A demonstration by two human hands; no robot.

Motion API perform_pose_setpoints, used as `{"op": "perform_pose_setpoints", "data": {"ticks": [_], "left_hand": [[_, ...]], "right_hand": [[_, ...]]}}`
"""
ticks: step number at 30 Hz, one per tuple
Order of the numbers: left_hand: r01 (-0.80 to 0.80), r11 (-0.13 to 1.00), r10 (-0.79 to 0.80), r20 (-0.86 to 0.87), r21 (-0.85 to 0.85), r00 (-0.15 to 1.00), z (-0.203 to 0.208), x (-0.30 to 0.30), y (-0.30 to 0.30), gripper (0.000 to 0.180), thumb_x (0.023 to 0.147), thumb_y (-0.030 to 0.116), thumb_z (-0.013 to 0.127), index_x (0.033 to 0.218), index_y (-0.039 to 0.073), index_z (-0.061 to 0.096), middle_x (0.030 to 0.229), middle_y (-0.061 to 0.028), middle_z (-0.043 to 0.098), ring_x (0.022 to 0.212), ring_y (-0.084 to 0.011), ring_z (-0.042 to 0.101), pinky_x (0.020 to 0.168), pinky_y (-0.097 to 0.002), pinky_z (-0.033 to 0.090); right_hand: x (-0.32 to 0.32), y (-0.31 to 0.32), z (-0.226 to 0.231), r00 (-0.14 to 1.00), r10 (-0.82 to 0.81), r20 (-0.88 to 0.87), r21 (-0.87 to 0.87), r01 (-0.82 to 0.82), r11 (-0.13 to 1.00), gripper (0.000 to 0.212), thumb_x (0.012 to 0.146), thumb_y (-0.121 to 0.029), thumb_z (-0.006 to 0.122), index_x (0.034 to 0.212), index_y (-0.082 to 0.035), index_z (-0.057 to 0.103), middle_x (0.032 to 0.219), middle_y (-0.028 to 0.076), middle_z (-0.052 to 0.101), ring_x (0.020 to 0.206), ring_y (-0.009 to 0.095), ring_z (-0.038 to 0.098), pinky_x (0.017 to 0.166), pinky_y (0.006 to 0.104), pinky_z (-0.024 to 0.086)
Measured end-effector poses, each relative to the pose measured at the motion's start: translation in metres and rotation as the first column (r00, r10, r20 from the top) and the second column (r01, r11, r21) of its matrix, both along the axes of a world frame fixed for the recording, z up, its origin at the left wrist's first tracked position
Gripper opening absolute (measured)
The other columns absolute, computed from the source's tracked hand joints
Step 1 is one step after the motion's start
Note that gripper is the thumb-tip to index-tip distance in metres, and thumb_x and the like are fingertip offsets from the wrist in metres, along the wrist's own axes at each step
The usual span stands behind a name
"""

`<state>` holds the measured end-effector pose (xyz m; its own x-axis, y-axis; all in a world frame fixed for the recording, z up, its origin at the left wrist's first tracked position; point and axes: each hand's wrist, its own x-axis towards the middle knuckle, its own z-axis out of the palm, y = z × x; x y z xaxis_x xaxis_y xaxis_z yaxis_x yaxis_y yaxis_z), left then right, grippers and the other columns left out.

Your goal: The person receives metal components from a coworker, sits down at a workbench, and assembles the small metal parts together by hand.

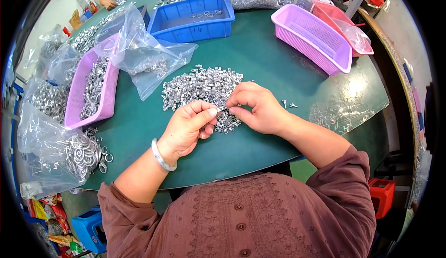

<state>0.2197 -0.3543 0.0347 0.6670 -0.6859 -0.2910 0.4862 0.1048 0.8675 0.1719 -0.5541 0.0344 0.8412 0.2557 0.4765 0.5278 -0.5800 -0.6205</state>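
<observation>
A small silvery metal piece (219, 109) is pinched between the thumb and forefinger of my left hand (189, 124), which has a pale bangle at the wrist. My right hand (260, 109) meets it from the right, thumb and fingertips closed beside the piece's end. Whatever those right fingertips hold is too small to make out. Both hands are just above the near side of a heap of small metal pieces (200, 85), many with a slot through them. Two tiny pronged metal parts (289, 104) lie on the green table right of my right hand.
A purple basket (108, 97) of metal parts stands left, beside bags of rings (49, 165). An open plastic bag (141, 56) lies behind the heap. Beyond are a blue bin (195, 34) and a purple basket (311, 42) at right. Another person's hands (109, 3) work far left.
</observation>
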Motion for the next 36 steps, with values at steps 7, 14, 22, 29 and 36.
{"op": "perform_pose_setpoints", "data": {"ticks": [7,14,22,29,36], "left_hand": [[-0.045,0.999,0.046,-0.012,0.015,0.999,0.004,-0.001,-0.001,0.006,0.084,0.011,0.055,0.088,0.007,0.056,0.073,-0.001,0.057,0.058,-0.0074,0.05,0.049,-0.0183,0.039],[-0.063,0.966,0.038,-0.106,-0.249,0.994,0.002,0.007,0.003,0.016,0.08,0.002,0.045,0.094,0.003,0.053,0.088,-0.0091,0.057,0.072,-0.0159,0.056,0.061,-0.025,0.046],[-0.048,0.989,0.034,-0.101,-0.141,0.994,0.0,0.006,0.005,0.016,0.079,0.003,0.047,0.094,0.003,0.054,0.084,-0.0074,0.057,0.069,-0.0144,0.054,0.06,-0.0252,0.045],[-0.035,0.999,0.034,-0.079,-0.011,0.996,0.003,0.003,0.003,0.009,0.082,0.007,0.052,0.09,0.005,0.057,0.076,-0.0026,0.057,0.063,-0.0097,0.052,0.054,-0.0208,0.042],[0.019,0.998,-0.018,-0.013,0.059,1.0,0.002,0.0,0.001,0.007,0.083,0.009,0.054,0.088,0.006,0.057,0.074,-0.001,0.056,0.06,-0.0083,0.051,0.051,-0.0195,0.04]], "right_hand": [[0.0,-0.001,0.0,1.0,-0.003,0.017,-0.077,0.005,0.997,0.009,0.07,-0.002,0.063,0.079,-0.005,0.061,0.081,0.006,0.055,0.077,0.024,0.053,0.068,0.0329,0.043],[-0.002,0.003,0.001,0.997,0.07,0.044,-0.148,-0.062,0.987,0.008,0.067,-0.007,0.063,0.075,-0.007,0.061,0.081,0.006,0.052,0.079,0.027,0.05,0.07,0.0363,0.041],[-0.006,0.005,0.004,0.994,0.081,0.069,-0.288,-0.058,0.956,0.01,0.065,-0.011,0.066,0.072,-0.007,0.06,0.084,0.006,0.051,0.083,0.024,0.048,0.072,0.0349,0.038],[-0.006,0.001,0.003,0.995,0.095,0.037,-0.342,-0.077,0.937,0.002,0.069,-0.006,0.058,0.07,-0.007,0.057,0.084,0.006,0.049,0.084,0.025,0.047,0.072,0.0347,0.037],[-0.004,0.0,0.001,0.994,0.105,0.026,-0.324,-0.09,0.942,0.003,0.07,-0.005,0.055,0.071,-0.007,0.056,0.084,0.007,0.049,0.084,0.025,0.046,0.072,0.0345,0.037]]}}
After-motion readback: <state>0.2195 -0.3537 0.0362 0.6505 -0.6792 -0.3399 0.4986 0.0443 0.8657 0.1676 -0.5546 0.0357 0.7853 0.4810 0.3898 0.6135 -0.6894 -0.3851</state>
